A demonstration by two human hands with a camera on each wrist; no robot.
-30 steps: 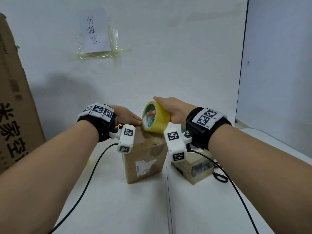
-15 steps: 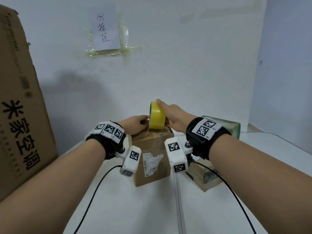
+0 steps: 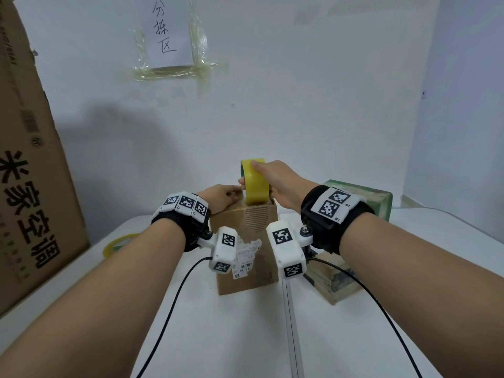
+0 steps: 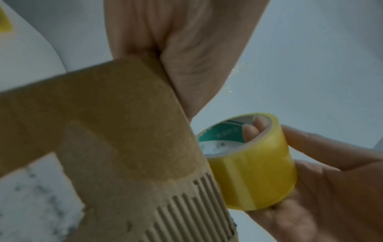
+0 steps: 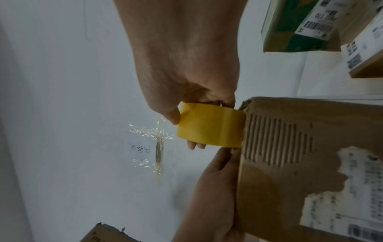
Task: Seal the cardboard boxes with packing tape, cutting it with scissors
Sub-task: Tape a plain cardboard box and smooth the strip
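Note:
A brown cardboard box stands upright mid-table, its front torn down to the corrugation. My right hand grips a yellow roll of packing tape, thumb on the outer face and fingers through the core. The roll stands on edge against the box's top far edge. My left hand lies flat on the box top beside the roll, fingers straight. In the left wrist view the roll sits just right of the box. No scissors show.
A tall printed carton leans at the left. A second tape roll lies on the table beside it. A green taped box and a small box stand at the right. A taped paper sign hangs on the wall.
My right hand has turned the roll edge-on and carried it from beside the box to its top far edge. The left hand has stayed on the box top.

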